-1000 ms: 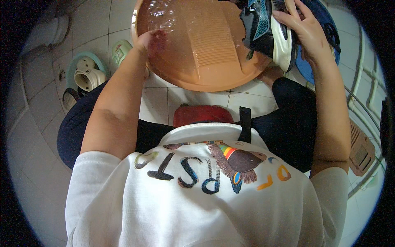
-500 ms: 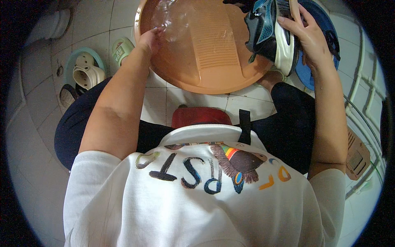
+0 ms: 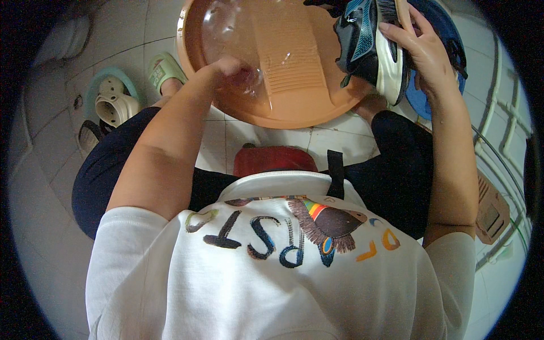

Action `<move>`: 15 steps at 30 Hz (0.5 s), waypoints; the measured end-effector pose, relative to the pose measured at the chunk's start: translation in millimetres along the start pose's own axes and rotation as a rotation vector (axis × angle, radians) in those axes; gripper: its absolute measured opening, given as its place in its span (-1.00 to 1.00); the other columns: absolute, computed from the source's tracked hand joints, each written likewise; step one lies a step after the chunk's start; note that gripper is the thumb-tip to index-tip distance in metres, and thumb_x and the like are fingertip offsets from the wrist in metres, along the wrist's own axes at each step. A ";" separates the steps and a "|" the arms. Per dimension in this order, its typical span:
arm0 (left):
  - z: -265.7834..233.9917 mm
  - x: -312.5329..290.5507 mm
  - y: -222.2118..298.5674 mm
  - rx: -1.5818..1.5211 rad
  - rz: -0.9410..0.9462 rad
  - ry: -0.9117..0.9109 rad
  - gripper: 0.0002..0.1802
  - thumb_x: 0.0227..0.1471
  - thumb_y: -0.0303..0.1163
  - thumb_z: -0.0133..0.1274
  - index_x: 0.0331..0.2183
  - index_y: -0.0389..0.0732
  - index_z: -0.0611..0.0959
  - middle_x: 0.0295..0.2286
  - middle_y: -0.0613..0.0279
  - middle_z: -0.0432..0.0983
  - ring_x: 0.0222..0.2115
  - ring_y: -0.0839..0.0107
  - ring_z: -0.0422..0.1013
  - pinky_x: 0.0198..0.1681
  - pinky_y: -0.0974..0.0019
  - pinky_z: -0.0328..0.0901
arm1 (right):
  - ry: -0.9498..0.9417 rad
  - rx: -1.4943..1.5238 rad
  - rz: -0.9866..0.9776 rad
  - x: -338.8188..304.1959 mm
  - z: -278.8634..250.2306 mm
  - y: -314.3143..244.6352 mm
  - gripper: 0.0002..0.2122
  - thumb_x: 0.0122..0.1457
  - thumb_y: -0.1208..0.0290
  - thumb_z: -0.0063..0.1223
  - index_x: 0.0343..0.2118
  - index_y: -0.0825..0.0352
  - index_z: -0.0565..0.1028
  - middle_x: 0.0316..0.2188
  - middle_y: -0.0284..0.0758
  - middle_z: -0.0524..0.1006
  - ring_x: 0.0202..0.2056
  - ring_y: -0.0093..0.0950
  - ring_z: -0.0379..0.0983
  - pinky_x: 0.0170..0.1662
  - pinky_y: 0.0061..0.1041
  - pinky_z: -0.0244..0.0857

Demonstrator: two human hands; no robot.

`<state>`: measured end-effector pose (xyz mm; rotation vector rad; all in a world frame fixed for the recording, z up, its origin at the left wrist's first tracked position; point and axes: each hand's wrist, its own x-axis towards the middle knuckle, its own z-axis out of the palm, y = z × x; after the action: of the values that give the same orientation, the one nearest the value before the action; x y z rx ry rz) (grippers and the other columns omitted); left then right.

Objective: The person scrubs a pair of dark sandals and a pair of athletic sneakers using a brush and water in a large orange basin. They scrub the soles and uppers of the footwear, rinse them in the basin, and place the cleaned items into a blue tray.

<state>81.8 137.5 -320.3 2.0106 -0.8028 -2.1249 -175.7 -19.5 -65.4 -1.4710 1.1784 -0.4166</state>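
Observation:
My left hand point(image 3: 232, 69) dips into the water of a large orange-brown basin point(image 3: 309, 118); its fingers are blurred beneath the surface. A ribbed washboard point(image 3: 294, 68) is part of the basin's floor. Above the right rim, my right hand point(image 3: 422, 48) grips a black, blue and white sneaker point(image 3: 360, 48) together with a wooden-backed brush point(image 3: 403, 14). Dark bristles of the brush lie against the shoe. The thumb presses on the near side while the other fingers wrap behind the brush.
A blue basin point(image 3: 419, 105) with something dark in it stands at the right. At the left are cream clogs point(image 3: 116, 107) in a light-blue tub point(image 3: 90, 93) and a green slipper point(image 3: 164, 69) on my foot. A red stool point(image 3: 275, 160) is between my legs. Pipes point(image 3: 490, 113) run along the right.
My left hand has moved right and toward me, from the basin's left side closer to the washboard, into the water. My right hand still holds the sneaker and brush, almost unmoved.

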 end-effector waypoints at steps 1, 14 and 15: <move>5.8 -3.8 5.9 -0.010 0.011 -0.030 -0.82 -0.06 -0.36 0.00 -0.47 -0.24 0.63 -0.54 0.23 0.52 -0.58 0.43 0.41 -0.50 0.34 0.30 | 0.015 -0.011 0.016 -1.4 -1.1 -0.7 -0.35 -0.15 0.58 0.13 0.10 0.45 0.17 -0.17 -0.29 0.40 -0.16 -0.50 0.32 -0.05 -0.59 0.16; 29.8 5.9 -1.5 0.063 -0.050 -0.270 -0.76 -0.08 -0.32 -0.03 -0.44 -0.25 0.63 -0.48 0.15 0.55 -0.52 0.32 0.45 -0.40 0.26 0.33 | 0.059 -0.048 0.088 -1.9 1.9 0.1 -0.33 -0.15 0.54 0.14 0.11 0.45 0.15 -0.12 -0.26 0.36 -0.14 -0.47 0.32 -0.04 -0.58 0.15; 29.9 1.7 1.5 0.068 -0.041 -0.276 -0.77 -0.07 -0.32 -0.04 -0.44 -0.25 0.63 -0.49 0.15 0.55 -0.52 0.32 0.45 -0.41 0.27 0.33 | 0.054 -0.061 0.091 -1.6 2.1 -1.0 -0.33 -0.15 0.53 0.14 0.11 0.45 0.15 -0.12 -0.26 0.36 -0.14 -0.47 0.32 -0.04 -0.58 0.14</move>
<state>52.6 144.4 -321.6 1.8007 -0.8878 -2.4673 -174.3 -17.2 -64.6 -1.4600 1.3060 -0.3633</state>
